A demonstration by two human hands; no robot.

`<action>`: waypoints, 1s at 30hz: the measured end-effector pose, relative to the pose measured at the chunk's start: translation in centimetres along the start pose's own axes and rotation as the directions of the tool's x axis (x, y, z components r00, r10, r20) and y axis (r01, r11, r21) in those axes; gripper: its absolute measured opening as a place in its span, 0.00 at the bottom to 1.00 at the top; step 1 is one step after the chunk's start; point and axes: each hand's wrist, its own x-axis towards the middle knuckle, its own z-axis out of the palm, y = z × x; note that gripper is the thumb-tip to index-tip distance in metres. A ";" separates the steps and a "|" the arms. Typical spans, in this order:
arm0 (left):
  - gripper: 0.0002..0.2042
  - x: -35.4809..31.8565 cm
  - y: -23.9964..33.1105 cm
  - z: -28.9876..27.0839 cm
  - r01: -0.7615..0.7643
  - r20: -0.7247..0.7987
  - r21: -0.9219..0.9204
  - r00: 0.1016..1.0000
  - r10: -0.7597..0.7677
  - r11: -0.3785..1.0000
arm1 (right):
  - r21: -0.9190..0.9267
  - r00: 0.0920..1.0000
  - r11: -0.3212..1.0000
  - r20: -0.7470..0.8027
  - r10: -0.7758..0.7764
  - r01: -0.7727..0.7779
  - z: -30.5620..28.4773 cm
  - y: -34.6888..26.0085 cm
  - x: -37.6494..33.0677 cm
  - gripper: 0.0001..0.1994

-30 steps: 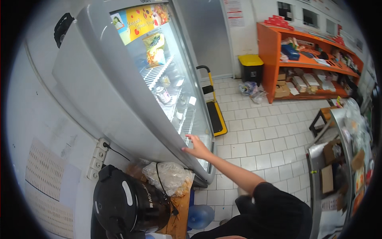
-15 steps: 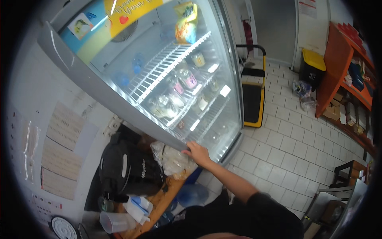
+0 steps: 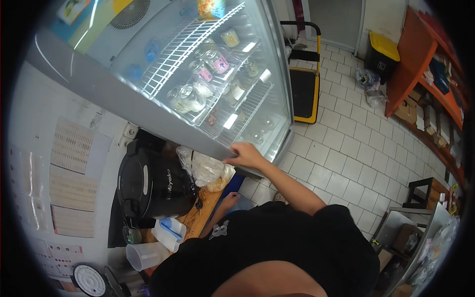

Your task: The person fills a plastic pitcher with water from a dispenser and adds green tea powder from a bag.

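Observation:
My right hand (image 3: pixel 245 155) is closed on the lower left edge of the frame of a tall glass-door display fridge (image 3: pixel 133 111), thumb on the grey frame. Through the glass, jars with pink labels (image 3: pixel 215 60) and other lidded clear jars stand on white wire shelves (image 3: pixel 185 52). A colourful snack bag (image 3: pixel 212 9) sits on the top shelf. Low beside my body, my left hand (image 3: pixel 229 200) hangs next to the wooden table edge (image 3: pixel 205 210); its fingers are mostly hidden, and nothing is seen in it.
On the table stand a black rice cooker (image 3: pixel 158 183), a clear plastic bag (image 3: pixel 205 171), a white box with a blue item (image 3: pixel 169 232) and a clear plastic jug (image 3: pixel 143 256). A yellow-framed trolley (image 3: pixel 304 94), a yellow-lidded bin (image 3: pixel 382 52) and an orange shelf (image 3: pixel 413 62) are across the tiled floor.
My view has tilted down, so the fridge and my right hand sit higher in the picture. My left hand has come into view. The right hand stays on the fridge frame.

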 end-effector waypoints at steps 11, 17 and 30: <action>0.18 6.8 -3.8 1.4 0.053 0.313 0.064 0.947 -0.070 0.997 | 0.786 0.923 0.610 -0.159 0.350 -0.096 -12.0 10.0 -20.1 0.34; 0.14 12.3 5.2 -2.9 -0.012 0.226 0.069 0.974 -0.004 0.998 | 0.768 0.344 0.611 -0.636 0.691 0.191 -19.7 11.5 -22.0 0.20; 0.19 15.4 2.6 6.4 -0.177 0.412 0.442 0.911 -0.023 0.879 | 0.850 0.583 0.525 -0.448 0.677 0.044 -21.7 13.0 -22.1 0.15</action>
